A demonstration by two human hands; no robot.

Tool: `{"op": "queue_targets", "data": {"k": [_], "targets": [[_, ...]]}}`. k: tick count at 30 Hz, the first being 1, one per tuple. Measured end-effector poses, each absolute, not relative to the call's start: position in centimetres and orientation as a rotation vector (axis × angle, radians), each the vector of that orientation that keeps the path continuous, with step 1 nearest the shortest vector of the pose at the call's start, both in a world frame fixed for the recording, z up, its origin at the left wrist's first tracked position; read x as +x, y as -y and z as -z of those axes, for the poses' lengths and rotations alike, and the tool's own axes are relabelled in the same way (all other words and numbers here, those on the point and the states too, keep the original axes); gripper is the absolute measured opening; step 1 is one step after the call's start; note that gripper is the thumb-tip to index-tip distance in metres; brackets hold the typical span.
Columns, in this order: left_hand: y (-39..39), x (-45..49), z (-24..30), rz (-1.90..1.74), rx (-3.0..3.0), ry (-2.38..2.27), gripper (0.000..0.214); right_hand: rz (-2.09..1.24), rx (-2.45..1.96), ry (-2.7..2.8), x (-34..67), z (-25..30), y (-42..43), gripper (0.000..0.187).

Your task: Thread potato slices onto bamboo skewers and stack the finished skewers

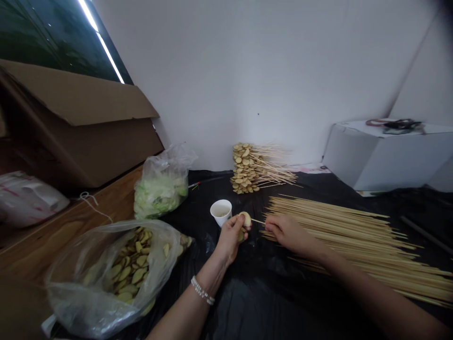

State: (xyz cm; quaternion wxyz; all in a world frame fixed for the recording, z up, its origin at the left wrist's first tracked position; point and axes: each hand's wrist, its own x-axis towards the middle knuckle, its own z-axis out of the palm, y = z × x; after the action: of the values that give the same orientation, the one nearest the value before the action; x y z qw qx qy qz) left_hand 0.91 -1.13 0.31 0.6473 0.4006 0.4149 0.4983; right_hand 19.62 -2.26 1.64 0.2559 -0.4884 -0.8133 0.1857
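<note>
My left hand pinches pale potato slices, one held upright at the fingertips and at least one more lower in the fingers. My right hand is closed on a thin wooden skewer that points left. Its tip meets the upper slice; whether it has gone through I cannot tell. Just behind my left hand stands a white paper cup. A wide spread of bare skewers lies beside and under my right forearm. An open plastic bag at the left holds many potato slices.
At the back, loaded skewers are stacked against the wall, slices to the left. A tied bag of green leafy vegetable stands at back left, near a large cardboard box. A white box with cords is at right. Black plastic covers the table.
</note>
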Motion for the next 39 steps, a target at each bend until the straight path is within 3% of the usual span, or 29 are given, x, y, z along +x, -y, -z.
{"op": "queue_targets", "data": {"k": [7, 14, 26, 33, 39], "targets": [[1.5, 1.2, -0.6, -1.078, 0.917, -0.917, 0.039, -0.721, -1.281, 2.147, 19.3, -1.6, 2.2, 0.027], [1.5, 1.1, -1.2, -1.137, 0.955, -0.949, 0.049, -0.646, -1.262, 2.145, 19.4, -1.9, 2.2, 0.026], [0.9, 1.4, 0.5, -1.198, 1.065, -1.017, 0.037, -0.5, -1.302, 2.182, 19.0, -1.3, 2.5, 0.026], [2.0, 2.8, 0.9, -1.066, 1.188, -0.987, 0.043, -0.717, -1.246, 2.118, 18.2, -1.5, 2.8, 0.027], [1.5, 2.2, 0.5, -1.123, 1.15, -1.005, 0.043, -0.69, -1.242, 2.177, 19.0, -2.0, 2.8, 0.028]]}}
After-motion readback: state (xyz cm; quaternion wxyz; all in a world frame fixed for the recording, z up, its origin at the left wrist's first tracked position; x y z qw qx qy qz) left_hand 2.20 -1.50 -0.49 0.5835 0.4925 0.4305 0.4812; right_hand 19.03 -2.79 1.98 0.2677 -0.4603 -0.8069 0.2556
